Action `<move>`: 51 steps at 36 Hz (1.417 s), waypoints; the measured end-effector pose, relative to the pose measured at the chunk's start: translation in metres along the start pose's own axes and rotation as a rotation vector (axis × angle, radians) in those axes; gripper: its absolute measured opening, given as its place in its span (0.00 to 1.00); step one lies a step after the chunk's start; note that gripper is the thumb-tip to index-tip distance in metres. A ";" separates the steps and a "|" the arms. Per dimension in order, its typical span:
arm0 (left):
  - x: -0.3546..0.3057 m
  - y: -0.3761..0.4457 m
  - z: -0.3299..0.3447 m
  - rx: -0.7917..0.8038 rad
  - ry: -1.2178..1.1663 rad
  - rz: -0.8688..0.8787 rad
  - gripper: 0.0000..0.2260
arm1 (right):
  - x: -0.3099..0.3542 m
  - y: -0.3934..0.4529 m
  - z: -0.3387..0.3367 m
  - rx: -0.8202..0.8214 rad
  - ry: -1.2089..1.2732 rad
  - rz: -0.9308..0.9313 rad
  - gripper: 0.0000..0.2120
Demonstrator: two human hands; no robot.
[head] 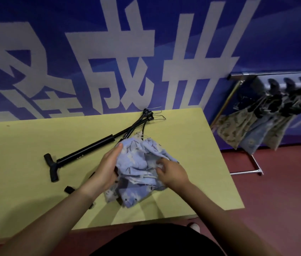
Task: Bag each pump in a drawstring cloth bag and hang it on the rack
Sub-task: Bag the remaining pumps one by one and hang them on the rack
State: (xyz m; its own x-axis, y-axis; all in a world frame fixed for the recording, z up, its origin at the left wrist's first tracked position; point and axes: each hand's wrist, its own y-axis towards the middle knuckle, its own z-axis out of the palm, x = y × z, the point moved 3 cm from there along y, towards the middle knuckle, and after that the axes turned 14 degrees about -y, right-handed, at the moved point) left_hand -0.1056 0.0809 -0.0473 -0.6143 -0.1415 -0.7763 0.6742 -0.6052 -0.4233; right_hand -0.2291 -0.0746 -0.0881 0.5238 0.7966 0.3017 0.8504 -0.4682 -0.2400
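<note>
At frame centre, the left hand and right hand clutch a crumpled blue cloth bag from either side on the yellow table. A black pump lies beyond, left of centre. At the right edge, filled bags hang on the rack.
</note>
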 end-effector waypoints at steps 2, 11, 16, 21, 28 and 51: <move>-0.003 0.009 0.013 -0.013 -0.035 -0.034 0.19 | -0.006 -0.003 -0.016 -0.029 0.025 0.007 0.14; 0.007 0.055 0.043 -0.037 0.049 -0.232 0.12 | -0.047 0.014 -0.061 -0.039 -0.047 0.026 0.25; 0.038 0.064 0.023 -0.035 0.288 -0.414 0.08 | -0.074 0.030 -0.035 0.079 -0.071 0.092 0.25; 0.037 0.071 0.004 0.016 0.495 -0.437 0.12 | -0.074 0.041 -0.009 0.190 -0.196 0.038 0.16; -0.029 0.125 -0.049 -0.165 0.782 -0.159 0.08 | -0.045 0.096 -0.019 0.163 -0.014 -0.070 0.12; -0.033 0.215 -0.176 -0.060 1.371 -0.289 0.24 | 0.000 0.306 0.004 0.240 0.445 0.507 0.21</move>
State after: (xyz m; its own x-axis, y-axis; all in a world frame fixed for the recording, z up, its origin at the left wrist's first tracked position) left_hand 0.1317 0.0938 -0.1953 0.1281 0.8694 -0.4773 0.6320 -0.4424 -0.6363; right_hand 0.0309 -0.2161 -0.1648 0.8658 0.2474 0.4349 0.4890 -0.6020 -0.6312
